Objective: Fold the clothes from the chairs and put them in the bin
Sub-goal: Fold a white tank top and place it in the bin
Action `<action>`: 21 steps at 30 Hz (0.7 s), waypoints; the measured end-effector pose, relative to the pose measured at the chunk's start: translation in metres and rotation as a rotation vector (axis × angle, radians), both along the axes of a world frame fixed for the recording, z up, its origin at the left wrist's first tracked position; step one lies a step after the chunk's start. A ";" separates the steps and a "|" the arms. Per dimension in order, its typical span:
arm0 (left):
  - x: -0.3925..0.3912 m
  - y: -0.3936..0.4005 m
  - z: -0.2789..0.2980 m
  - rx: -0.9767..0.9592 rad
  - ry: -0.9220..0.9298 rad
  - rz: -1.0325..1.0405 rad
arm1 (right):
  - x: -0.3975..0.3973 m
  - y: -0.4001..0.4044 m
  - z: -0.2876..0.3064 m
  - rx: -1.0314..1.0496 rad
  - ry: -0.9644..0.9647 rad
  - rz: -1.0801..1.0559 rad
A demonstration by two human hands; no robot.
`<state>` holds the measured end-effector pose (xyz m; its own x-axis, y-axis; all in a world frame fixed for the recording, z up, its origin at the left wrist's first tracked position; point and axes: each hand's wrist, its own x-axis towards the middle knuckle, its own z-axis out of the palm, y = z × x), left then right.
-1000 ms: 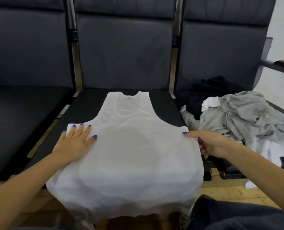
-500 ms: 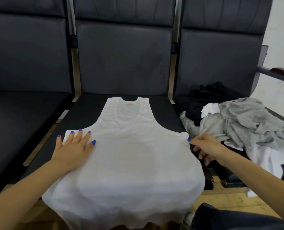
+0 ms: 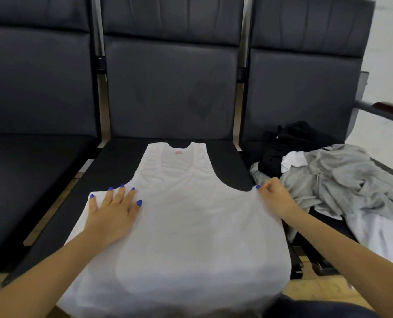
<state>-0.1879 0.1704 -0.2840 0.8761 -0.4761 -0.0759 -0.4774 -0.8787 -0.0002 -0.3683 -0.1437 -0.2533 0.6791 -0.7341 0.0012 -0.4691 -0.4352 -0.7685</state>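
the vest (image 3: 191, 226) is spread flat on the middle seat (image 3: 122, 161), ready for folding. it is pinned by the left hand (image 3: 113, 212), fingers straight and spread, while its right corner is pinched by the right hand (image 3: 274, 196) for a fold.

A row of three dark padded chairs fills most of the frame: the left chair (image 3: 37, 92), the middle chair (image 3: 170, 88) and the right chair (image 3: 303, 88), each with a stitched backrest and a flat black seat. Pale gaps with metal frame parts separate the backrests. At the right edge an armrest (image 3: 390, 110) with a dark reddish top juts out. A white wall (image 3: 390, 53) shows in the upper right, and light wooden floor (image 3: 314, 292) appears at the lower right.
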 end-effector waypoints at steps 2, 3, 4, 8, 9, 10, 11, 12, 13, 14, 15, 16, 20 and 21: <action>0.001 0.002 0.000 -0.027 0.009 0.003 | -0.005 0.001 -0.002 -0.104 0.036 0.019; 0.002 0.003 0.000 -0.036 0.017 0.005 | -0.008 0.001 -0.003 -0.125 0.036 0.009; 0.002 0.005 0.000 -0.038 0.024 0.009 | -0.011 0.001 -0.004 -0.141 0.030 -0.009; 0.002 0.005 0.004 0.009 0.028 0.044 | -0.016 0.010 -0.012 -0.385 0.209 -0.005; 0.003 0.003 0.005 0.025 0.029 0.046 | -0.015 0.012 -0.015 -0.515 0.310 0.014; 0.005 0.000 0.006 0.037 0.030 0.044 | -0.011 0.013 -0.016 -0.657 0.399 0.022; 0.008 -0.003 0.008 0.036 0.036 0.041 | -0.005 0.015 -0.013 -0.789 0.453 0.021; 0.011 -0.007 0.009 0.028 0.044 0.040 | 0.002 0.015 -0.010 -0.915 0.452 0.011; 0.014 -0.012 0.011 0.019 0.053 0.041 | 0.012 0.016 -0.007 -0.998 0.434 0.020; 0.018 -0.018 0.011 0.010 0.057 0.042 | 0.022 0.017 -0.005 -1.044 0.391 0.038; 0.023 -0.025 0.012 -0.001 0.054 0.043 | 0.033 0.017 -0.004 -1.075 0.302 0.062; 0.029 -0.031 0.012 -0.016 0.052 0.046 | 0.045 0.020 -0.004 -1.077 0.254 0.094; 0.069 -0.060 0.011 -0.133 0.065 0.067 | 0.106 0.033 -0.006 -0.678 0.374 0.173; 0.082 -0.067 0.010 -0.164 0.063 0.058 | 0.124 0.031 -0.005 -0.569 0.380 0.183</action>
<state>-0.1060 0.1036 -0.2738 0.8984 -0.4353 -0.0575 -0.4204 -0.8906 0.1734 -0.2444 -0.1130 -0.2580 0.8211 -0.5638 0.0887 -0.5406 -0.8181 -0.1962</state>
